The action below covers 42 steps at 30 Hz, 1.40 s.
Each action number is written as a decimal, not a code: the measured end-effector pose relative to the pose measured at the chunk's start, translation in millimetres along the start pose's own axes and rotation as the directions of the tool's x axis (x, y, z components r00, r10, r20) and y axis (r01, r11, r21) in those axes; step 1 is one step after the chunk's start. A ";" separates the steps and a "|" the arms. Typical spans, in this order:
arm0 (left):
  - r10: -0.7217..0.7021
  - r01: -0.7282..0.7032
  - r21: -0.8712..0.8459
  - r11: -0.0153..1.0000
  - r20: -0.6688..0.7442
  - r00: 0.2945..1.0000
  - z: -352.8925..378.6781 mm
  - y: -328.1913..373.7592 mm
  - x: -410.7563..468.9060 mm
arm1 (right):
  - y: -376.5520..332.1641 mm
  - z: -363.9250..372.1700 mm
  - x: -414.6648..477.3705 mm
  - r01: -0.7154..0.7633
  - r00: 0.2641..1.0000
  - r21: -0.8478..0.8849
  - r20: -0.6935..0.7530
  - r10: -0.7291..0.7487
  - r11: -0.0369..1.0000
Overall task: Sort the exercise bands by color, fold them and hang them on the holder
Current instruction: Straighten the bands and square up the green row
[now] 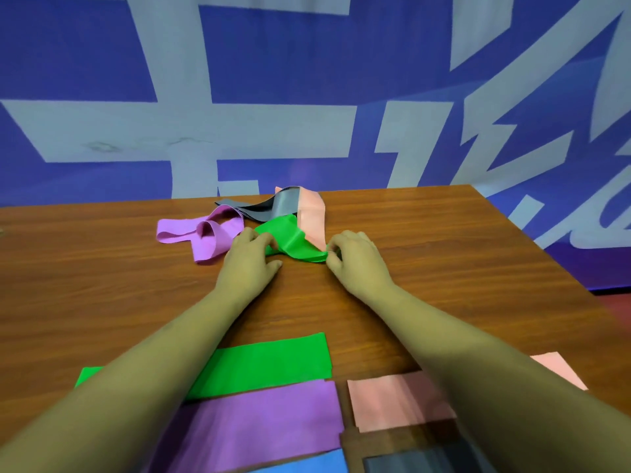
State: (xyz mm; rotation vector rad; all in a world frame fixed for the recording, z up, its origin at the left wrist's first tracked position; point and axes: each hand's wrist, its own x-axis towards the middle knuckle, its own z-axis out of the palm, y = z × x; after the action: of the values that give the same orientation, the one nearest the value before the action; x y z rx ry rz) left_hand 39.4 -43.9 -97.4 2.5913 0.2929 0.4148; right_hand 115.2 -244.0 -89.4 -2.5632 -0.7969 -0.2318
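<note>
Both hands pinch the crumpled green band (293,242): the left hand (251,257) curls its fingers over the band's left end, and the right hand (355,261) nips the right end between thumb and fingertips. This band is thin, glossy and rumpled into soft folds, and it lies on the table at the near edge of a loose heap. Behind it in the heap, a pale pink band (311,216) runs away toward the far edge as a smooth flat strip, and a dark grey band (269,208) beside it arches up with a sheen on its curve. A matte purple band (211,233) sprawls to the left in open loops, touching the left hand's fingers. Nearer the person, sorted bands lie flat as neat rectangles. A flat green band (273,367) passes under the left forearm, with a flat purple band (259,421) just near of it and a blue band (307,464) at the bottom edge. To their right lies a flat pink band (386,401), faintly creased, and nearer still a flat grey band (403,464), blurred. More pink shows to the right of the right forearm; whether it belongs to the same band I cannot tell. The table (444,250) is reddish-brown wood-grain laminate, smooth and slightly shiny. Behind it hangs a wall banner (102,63) of deep blue with large pale grey-white strokes.
</note>
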 end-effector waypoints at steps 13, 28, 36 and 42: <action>0.208 -0.240 -0.509 0.827 -0.121 0.971 -86.5 76.2 -45.4 | -97.1 -150.9 -21.8 0.025 0.999 0.672 0.013 -0.046 0.741; 0.282 -0.257 -0.654 0.712 -0.069 0.957 -169.7 155.0 -118.8 | -124.5 -270.0 -100.2 0.114 0.993 0.501 -0.085 -0.082 0.858; 0.396 -0.245 -0.850 0.467 -0.047 0.917 -177.4 186.5 -157.8 | -148.3 -305.6 -125.6 0.180 0.975 0.426 0.044 -0.219 0.887; 0.370 -0.234 -0.855 0.463 -0.053 0.928 -173.6 189.4 -175.8 | -157.0 -321.8 -138.2 0.201 0.957 0.391 0.118 -0.265 0.898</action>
State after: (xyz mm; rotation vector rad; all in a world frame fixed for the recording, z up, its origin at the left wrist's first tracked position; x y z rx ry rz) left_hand -159.3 -178.6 100.8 1.6315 -0.3811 0.3621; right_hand -96.8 -345.3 214.1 -2.1425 -1.0990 0.0650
